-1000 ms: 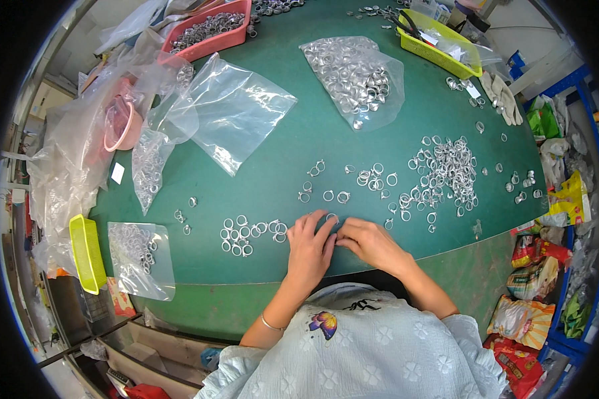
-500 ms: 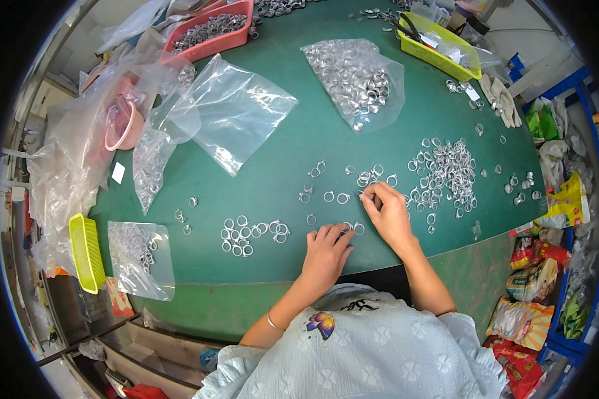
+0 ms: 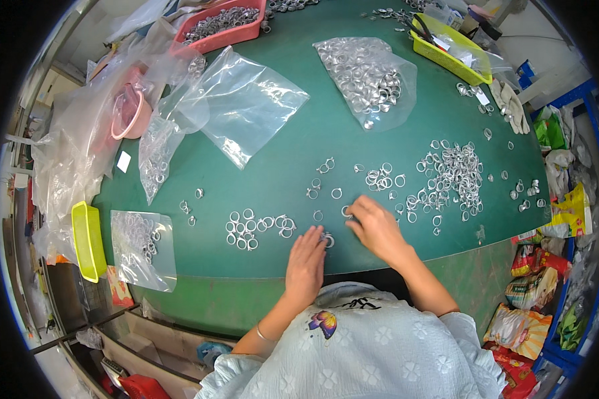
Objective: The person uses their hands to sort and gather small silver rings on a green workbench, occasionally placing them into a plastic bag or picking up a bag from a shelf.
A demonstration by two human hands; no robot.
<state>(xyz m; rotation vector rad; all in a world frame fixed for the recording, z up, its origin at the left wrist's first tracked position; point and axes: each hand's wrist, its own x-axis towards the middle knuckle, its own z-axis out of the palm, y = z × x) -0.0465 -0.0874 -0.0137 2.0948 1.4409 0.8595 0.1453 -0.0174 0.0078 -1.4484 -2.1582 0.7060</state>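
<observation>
So both hands are resting on the green table: left hand fingers pressed together by a metal ring, right hand fingers curled over loose rings, grip hidden.

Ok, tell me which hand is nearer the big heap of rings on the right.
Right. The right hand lies just left of the heap of rings; the left hand is farther left, nearer the table edge.

Shiny metal rings, glossy clear plastic bags, seemingly matt green tabletop.
</observation>
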